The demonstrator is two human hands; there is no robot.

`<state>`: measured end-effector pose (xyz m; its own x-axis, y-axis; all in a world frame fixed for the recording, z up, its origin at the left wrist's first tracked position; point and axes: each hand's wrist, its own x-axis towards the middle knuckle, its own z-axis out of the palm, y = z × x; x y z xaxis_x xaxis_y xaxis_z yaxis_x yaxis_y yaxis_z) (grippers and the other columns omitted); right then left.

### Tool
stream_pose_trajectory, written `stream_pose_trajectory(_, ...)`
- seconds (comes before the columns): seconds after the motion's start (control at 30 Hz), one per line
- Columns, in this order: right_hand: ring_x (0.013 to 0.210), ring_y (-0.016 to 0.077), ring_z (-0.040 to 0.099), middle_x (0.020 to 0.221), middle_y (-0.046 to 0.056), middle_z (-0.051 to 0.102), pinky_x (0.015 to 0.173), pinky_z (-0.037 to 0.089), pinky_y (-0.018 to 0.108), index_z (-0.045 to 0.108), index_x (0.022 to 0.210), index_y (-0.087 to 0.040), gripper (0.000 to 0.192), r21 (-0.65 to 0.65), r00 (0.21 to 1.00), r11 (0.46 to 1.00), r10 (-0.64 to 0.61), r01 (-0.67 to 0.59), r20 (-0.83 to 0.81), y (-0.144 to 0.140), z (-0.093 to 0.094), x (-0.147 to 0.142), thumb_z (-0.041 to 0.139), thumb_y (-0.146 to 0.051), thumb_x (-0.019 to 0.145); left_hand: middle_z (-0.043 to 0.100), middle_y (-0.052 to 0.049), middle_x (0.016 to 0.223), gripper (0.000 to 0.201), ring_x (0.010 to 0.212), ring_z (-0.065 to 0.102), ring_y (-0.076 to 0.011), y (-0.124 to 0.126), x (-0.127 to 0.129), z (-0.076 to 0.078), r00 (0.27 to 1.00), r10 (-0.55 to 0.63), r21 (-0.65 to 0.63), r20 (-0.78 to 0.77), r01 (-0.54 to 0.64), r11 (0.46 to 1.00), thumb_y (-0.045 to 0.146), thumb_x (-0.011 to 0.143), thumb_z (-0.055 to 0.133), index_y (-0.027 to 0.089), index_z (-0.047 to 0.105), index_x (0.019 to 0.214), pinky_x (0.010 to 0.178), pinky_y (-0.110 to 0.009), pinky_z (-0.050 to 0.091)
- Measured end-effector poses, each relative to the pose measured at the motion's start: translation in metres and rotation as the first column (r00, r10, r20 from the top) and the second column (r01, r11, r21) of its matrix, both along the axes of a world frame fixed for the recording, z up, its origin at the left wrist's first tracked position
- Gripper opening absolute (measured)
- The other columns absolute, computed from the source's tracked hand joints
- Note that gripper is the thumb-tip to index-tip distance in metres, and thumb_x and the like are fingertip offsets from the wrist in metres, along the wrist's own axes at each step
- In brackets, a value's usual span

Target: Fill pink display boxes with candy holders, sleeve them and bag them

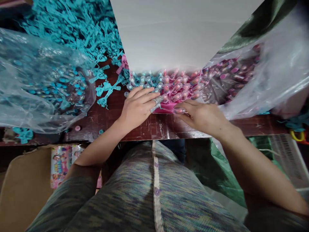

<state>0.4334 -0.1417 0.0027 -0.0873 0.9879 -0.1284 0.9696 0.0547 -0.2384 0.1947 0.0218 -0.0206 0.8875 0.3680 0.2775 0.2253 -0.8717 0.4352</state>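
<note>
My left hand [138, 104] lies flat on the dark wooden table [156, 127], fingers spread over the near edge of a pile of small clear capsules [173, 85] with teal and pink contents; a finger wears a silvery wrap. My right hand [201, 116] pinches one clear capsule with a pink inside [179, 110] between thumb and fingertips, right beside a pink plastic piece [166, 108] under the pile. The two hands almost touch.
A heap of teal plastic parts [79, 32] fills the back left. A clear bag with teal capsules [41, 87] lies left, another with pink capsules [241, 77] right. A white board [178, 32] stands behind. A cardboard box [21, 187] with printed cards [60, 164] sits below left.
</note>
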Motion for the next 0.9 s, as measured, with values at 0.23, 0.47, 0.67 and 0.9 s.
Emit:
stream_pose_trajectory(0.23,0.073,0.0237,0.070,0.112,0.014,0.080,0.054,0.024,0.031,0.074,0.117,-0.016,0.041,-0.125,0.964,0.992,0.036,-0.003,0.262,0.029,0.023,-0.016,0.042,-0.042,0.111,0.078,-0.001,0.133,0.020,0.138,0.065,-0.0204,-0.002,0.005,-0.002,0.999,-0.010,-0.026,-0.038,0.009,1.000,0.015,0.101,0.061,0.023,0.079,0.103,0.126,-0.046,0.041)
stream_pose_trajectory(0.47,0.054,0.0190,0.055,0.083,0.012,0.075,0.054,0.013,0.033,0.076,0.089,-0.019,0.052,-0.010,0.954,1.000,0.007,-0.004,0.298,0.022,0.022,-0.025,0.038,-0.046,0.112,0.078,-0.001,0.132,0.022,0.131,0.066,-0.0216,0.046,-0.030,0.011,0.975,0.217,0.054,0.052,-0.220,0.974,0.036,0.109,0.057,0.026,0.076,0.114,0.119,-0.047,0.040)
stream_pose_trajectory(0.67,0.073,0.0186,0.062,0.115,0.009,0.078,0.056,0.017,0.032,0.078,0.107,-0.023,0.036,-0.009,0.953,0.998,-0.061,0.067,0.297,0.028,0.021,-0.035,0.044,-0.034,0.110,0.079,0.003,0.109,0.053,0.100,0.056,-0.0167,0.205,-0.028,-0.063,0.784,0.602,-0.005,-0.156,-0.610,0.793,0.059,0.085,0.085,0.023,0.066,0.119,0.106,-0.036,0.042)
stream_pose_trajectory(0.9,0.095,0.0213,0.062,0.121,0.007,0.076,0.056,0.023,0.033,0.075,0.104,-0.024,0.039,-0.037,0.966,0.996,-0.072,0.084,0.250,0.031,0.012,-0.035,0.038,-0.017,0.107,0.074,0.012,0.085,0.069,0.084,0.056,-0.0106,0.251,0.008,-0.134,0.808,0.553,-0.126,-0.203,-0.581,0.804,0.059,0.079,0.087,0.014,0.056,0.121,0.097,-0.024,0.042)
